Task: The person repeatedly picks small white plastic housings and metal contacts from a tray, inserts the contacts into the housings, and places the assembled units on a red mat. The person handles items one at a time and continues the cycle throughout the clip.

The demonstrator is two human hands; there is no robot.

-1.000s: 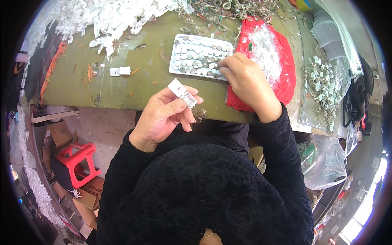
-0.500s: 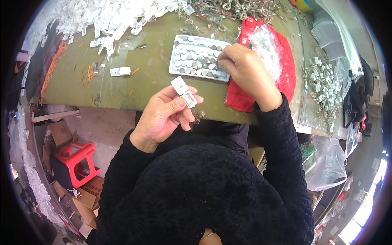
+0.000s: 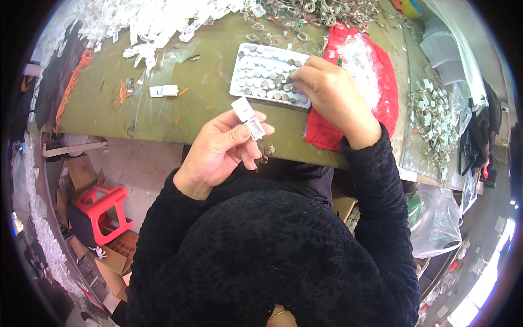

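Observation:
My left hand pinches a small white plastic case between thumb and fingers, its lid folded open. A metal ring clasp dangles below those fingers. Farther right, my right hand is over the right side of a white tray, thumb and fingertips pressed together among the discs there. Small round silver discs like button cells lie spread across the tray. Whether the right fingertips grip one is hidden. The tray rests on the green tabletop, just beyond the open case.
Another white case lies at left on the tabletop. White plastic pieces are heaped at the back, beside metal clasps. A red cloth bearing clear bits is right of the tray. Clasped pieces pile far right; a red stool stands lower left.
The whole view has shifted slightly, with the tray and cloth sitting a little farther right. My left hand still holds the open case, and my right fingers stay at the tray.

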